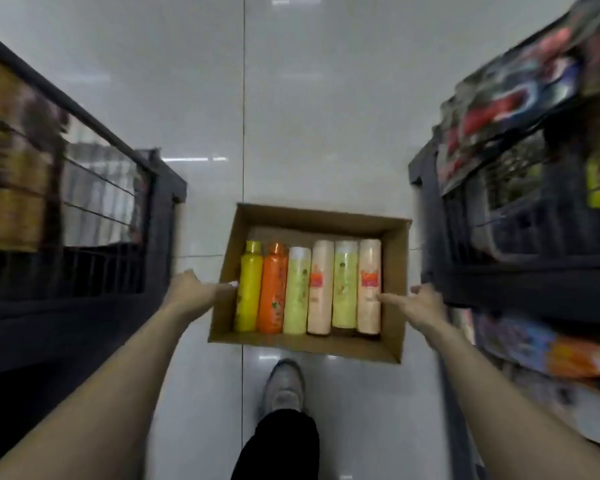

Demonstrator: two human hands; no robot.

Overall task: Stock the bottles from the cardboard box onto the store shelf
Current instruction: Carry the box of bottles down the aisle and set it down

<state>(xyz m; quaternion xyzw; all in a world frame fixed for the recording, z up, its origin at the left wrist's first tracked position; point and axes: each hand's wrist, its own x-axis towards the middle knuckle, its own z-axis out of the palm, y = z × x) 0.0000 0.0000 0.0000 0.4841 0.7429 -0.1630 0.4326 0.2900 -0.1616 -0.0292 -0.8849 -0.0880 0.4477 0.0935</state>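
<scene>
Below us, a grey sneaker [284, 388] stands just short of the open brown cardboard box [394, 289] on the pale tiled floor [326, 116], six bottles (yellow, orange, green, peach) lying inside. Our left hand [191, 292] and right hand [420, 304] flank it, fingers loose, gripping nothing; we should grasp both side walls low and lift level.

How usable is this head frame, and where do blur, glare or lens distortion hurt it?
Head view: bottles in the cardboard box are fairly readable; both side shelves smear with motion blur; ceiling lights glare off the floor tiles; wide-angle bending stretches the forearms.
</scene>
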